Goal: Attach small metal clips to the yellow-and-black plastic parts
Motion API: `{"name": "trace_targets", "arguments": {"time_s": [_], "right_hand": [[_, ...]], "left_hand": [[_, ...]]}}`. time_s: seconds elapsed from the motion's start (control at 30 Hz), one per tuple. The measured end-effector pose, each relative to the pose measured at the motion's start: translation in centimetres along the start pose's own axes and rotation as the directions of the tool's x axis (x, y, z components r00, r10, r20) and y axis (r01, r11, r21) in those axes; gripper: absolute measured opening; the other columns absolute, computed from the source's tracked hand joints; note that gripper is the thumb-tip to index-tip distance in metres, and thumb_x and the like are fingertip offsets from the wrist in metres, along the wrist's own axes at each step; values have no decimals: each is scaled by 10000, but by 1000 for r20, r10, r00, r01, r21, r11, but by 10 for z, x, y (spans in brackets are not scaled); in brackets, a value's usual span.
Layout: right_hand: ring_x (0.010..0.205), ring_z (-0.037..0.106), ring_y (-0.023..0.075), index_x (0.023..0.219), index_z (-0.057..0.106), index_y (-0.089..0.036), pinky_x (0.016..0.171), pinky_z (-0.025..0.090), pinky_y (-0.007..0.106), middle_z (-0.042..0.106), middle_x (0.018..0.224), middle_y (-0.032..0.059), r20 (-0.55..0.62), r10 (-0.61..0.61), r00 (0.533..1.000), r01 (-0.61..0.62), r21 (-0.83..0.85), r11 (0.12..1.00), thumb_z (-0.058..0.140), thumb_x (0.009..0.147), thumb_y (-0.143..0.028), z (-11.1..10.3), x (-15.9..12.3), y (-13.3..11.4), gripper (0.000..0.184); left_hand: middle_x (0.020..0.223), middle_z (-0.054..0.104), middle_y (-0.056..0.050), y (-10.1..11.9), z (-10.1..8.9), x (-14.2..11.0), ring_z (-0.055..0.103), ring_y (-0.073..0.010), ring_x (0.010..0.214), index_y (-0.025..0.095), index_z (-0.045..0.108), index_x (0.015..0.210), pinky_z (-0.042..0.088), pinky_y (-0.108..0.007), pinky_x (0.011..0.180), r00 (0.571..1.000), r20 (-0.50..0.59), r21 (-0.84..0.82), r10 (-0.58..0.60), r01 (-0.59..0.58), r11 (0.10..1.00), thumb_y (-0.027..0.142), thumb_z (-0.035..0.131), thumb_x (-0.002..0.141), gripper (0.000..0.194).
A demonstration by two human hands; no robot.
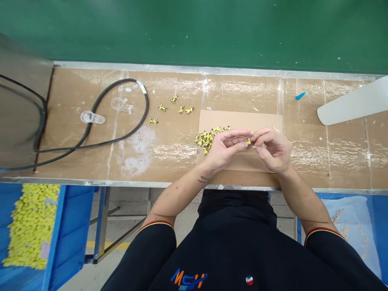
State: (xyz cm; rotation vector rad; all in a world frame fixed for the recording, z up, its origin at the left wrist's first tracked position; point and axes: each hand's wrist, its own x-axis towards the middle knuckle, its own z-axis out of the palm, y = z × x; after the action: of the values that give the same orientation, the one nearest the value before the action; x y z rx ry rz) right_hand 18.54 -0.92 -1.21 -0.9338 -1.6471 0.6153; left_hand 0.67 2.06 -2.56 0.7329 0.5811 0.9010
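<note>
A small yellow figure with dark ends sits between my two hands, over a piece of cardboard. My left hand is closed, pinching the figure between thumb and fingertips. From the other side, my right hand is closed too, its fingertips meeting at the figure's edge. A tiny pale bit shows at the right fingertips, too small to name. Beside my left hand, partly behind it, lies a pile of similar yellow figures.
Several loose yellow figures lie left of the cardboard. A black cable loops across the table near a clear plastic scoop. Rightward are a blue cone-shaped tip and a white cylinder. Blue bins stand below the table edge.
</note>
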Motion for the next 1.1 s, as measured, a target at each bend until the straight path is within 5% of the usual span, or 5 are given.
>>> {"name": "trace_targets", "arguments": {"time_s": [0.33,0.53,0.93,1.1], "right_hand": [[819,732,185,870,724,-252,641,615,322,766,982,44,1,10,1000,-10,42,999,691,845,-128,1,-2,0,131],[892,741,193,889,732,-254,754,638,361,733,1044,51,-14,29,999,-29,49,998,698,853,-130,1,-4,1,133],[759,698,168,875,716,-250,647,594,340,733,989,45,-24,53,998,-52,33,998,703,876,-177,2,-5,3,74],[771,696,168,878,716,-251,652,582,325,742,950,35,-8,15,1000,-15,30,999,710,873,-154,2,-3,3,97]], "left_hand": [[846,723,-12,0,1,1,734,-100,778,187,776,777,655,-228,787,993,80,-2,92,-92,996,302,956,732,218],[973,794,-35,-1,1,-1,760,-107,800,230,801,1032,663,-246,825,997,64,-50,32,-28,998,291,960,736,342],[876,761,-15,0,2,-2,770,-148,823,173,729,844,705,-361,862,999,39,-32,-8,10,999,339,984,688,342],[857,752,-3,-1,2,-2,732,-103,804,174,723,825,685,-291,827,998,55,-44,42,-39,998,274,961,715,280]]}}
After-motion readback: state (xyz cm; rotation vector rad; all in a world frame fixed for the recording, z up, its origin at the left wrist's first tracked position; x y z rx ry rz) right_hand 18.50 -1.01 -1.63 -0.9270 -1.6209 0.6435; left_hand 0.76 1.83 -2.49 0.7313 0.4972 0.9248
